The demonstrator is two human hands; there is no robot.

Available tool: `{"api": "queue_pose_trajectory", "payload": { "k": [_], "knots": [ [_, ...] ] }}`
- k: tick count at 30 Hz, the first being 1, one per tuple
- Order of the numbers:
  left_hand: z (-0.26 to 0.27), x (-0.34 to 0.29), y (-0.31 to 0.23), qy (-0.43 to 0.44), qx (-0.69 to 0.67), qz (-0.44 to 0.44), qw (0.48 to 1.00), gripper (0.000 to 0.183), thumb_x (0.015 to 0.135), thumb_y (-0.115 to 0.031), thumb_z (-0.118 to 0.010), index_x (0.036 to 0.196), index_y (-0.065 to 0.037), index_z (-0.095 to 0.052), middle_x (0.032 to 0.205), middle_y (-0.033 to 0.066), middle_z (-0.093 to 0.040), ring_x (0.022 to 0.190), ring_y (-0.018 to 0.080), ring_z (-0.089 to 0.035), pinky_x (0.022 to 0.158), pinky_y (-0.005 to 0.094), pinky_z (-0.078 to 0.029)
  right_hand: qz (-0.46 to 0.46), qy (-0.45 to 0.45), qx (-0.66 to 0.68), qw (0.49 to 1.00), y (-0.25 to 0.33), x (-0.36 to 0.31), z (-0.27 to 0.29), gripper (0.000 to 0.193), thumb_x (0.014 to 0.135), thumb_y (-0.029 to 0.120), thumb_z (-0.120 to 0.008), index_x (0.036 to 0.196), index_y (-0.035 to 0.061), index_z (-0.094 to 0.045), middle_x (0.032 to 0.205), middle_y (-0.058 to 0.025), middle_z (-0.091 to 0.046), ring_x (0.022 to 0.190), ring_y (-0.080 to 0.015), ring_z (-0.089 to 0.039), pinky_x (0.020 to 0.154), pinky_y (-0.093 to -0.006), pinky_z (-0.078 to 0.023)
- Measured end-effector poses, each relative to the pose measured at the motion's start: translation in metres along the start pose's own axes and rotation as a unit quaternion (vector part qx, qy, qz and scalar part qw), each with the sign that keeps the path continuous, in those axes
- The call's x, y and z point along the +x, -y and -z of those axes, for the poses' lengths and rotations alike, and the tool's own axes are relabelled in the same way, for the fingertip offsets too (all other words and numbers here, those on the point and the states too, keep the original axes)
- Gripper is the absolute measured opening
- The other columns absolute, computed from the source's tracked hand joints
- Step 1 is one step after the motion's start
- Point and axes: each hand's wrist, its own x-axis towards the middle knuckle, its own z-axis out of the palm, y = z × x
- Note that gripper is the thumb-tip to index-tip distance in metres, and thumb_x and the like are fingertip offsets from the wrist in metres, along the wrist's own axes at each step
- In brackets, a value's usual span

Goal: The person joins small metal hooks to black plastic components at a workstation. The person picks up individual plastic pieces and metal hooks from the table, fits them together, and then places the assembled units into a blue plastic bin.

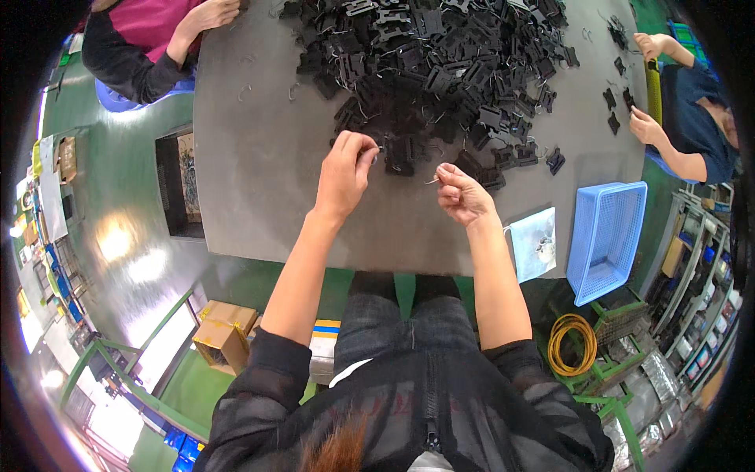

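Note:
My left hand [346, 175] is closed in a pinch over the table, beside the near edge of the pile. Its fingertips meet a small dark bit with a glint, too small to name. Just right of them is a black plastic piece [399, 155]; whether it is held or lies on the table I cannot tell. My right hand [465, 197] pinches a thin bent metal wire hook [432, 182], which points left. Beyond both hands spreads a large heap of flat black plastic pieces [440, 71], many with wire hooks.
A blue plastic basket [578, 244] and a light-blue pouch [534, 240] sit at the grey table's [259, 197] right front. Loose wire hooks [292, 93] lie left of the heap. One co-worker's hand [212, 14] is at far left; another's hands [646, 126] handle black pieces at right.

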Motion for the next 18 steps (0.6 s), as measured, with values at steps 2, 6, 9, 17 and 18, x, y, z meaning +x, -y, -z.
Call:
{"api": "queue_pose_trajectory", "payload": {
  "k": [2,6,9,17,18],
  "knots": [
    [0.0,-0.01,0.004,0.015,0.061,-0.024,0.998,0.012,0.082,-0.001,-0.057,0.094,-0.004,-0.058,0.091,0.0092,-0.055,0.076,0.0286,-0.059,0.063,0.0362,-0.049,0.026,-0.041,-0.136,0.99,0.003,-0.007,-0.012,0.015,0.079,0.009,-0.07,0.089,0.0072,-0.06,0.076,-0.001,-0.064,0.054,-0.0048,-0.053,0.045,-0.0168,-0.036],
    [0.009,-0.021,0.018,0.049,0.217,-0.061,0.973,0.033,0.08,0.003,-0.054,0.108,-0.012,-0.062,0.094,0.0082,-0.052,0.079,0.0257,-0.059,0.066,0.0348,-0.051,0.289,-0.203,-0.728,0.588,-0.017,-0.011,-0.028,0.029,0.072,0.018,-0.073,0.098,0.0157,-0.062,0.089,-0.0038,-0.06,0.075,-0.024,-0.064,0.066,-0.0362,-0.05],
    [0.012,-0.027,0.015,0.005,0.193,-0.114,0.974,0.038,0.079,0.003,-0.055,0.112,-0.015,-0.063,0.092,0.0074,-0.052,0.078,0.0233,-0.057,0.065,0.033,-0.05,0.365,-0.167,-0.65,0.645,-0.026,0.002,-0.053,0.03,0.07,0.021,-0.074,0.097,0.0161,-0.06,0.092,-0.0057,-0.056,0.081,-0.0279,-0.062,0.067,-0.0387,-0.05],
    [-0.007,-0.02,0.027,-0.14,0.161,0.025,0.977,0.027,0.078,-0.011,-0.066,0.105,-0.015,-0.066,0.1,0.0085,-0.056,0.091,0.0249,-0.055,0.08,0.0355,-0.045,0.404,-0.14,-0.565,0.705,-0.033,0.0,-0.07,0.01,0.075,0.013,-0.068,0.078,0.0057,-0.062,0.077,-0.0056,-0.057,0.064,-0.0193,-0.058,0.059,-0.0315,-0.046],
    [-0.017,-0.014,0.027,-0.13,0.152,0.025,0.98,0.027,0.077,-0.013,-0.067,0.104,-0.014,-0.066,0.101,0.0088,-0.056,0.093,0.0251,-0.054,0.082,0.0362,-0.045,0.406,-0.142,-0.573,0.698,-0.031,-0.006,-0.071,0.009,0.076,0.011,-0.067,0.077,0.0038,-0.062,0.075,-0.0054,-0.056,0.061,-0.0163,-0.057,0.057,-0.0289,-0.045]
  ]
}}
